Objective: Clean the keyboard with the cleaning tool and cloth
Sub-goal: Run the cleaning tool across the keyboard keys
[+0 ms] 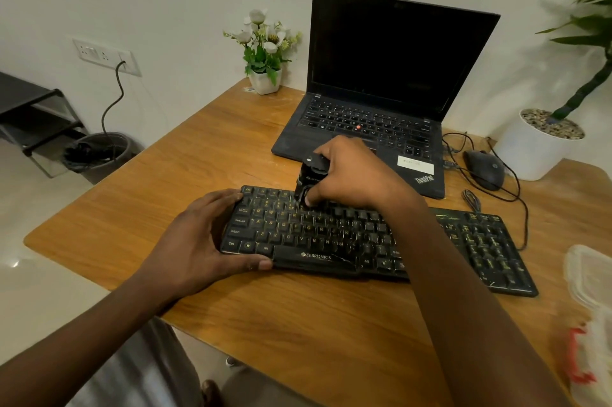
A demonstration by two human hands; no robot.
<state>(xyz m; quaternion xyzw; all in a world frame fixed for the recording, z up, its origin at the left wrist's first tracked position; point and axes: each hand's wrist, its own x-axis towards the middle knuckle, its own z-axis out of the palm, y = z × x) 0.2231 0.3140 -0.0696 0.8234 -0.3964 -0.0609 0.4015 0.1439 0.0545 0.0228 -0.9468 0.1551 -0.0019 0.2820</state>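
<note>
Black keyboard (331, 241) sits mid-frame on the table (298, 324), "ZEBRONICS" in white on its front edge, yellowish legends on the keys (Ctrl, Alt, Shift and Caps Lock are readable at its left end). Left hand (202, 241) grips that left end, thumb along the front edge and fingers curled over the top corner. Right hand (354, 171) is wrapped round a small black tool (309, 174), whose tip is down on the upper key rows left of centre; there's some pale print on the tool but it's too blurry to read.

Right behind it is an open laptop (397, 52), screen dark, "ThinkPad" on the palm rest plus a white sticker I can't make out. Wired mouse (485, 170) to its right.

Table is orange-brown wood grain with rounded corners, pushed against a white wall. Small pot of white flowers (265, 80) at top centre, big white planter (530, 148) at right, wall socket (106, 55) upper left with a cable dropping toward a dark bin (99, 155)
</note>
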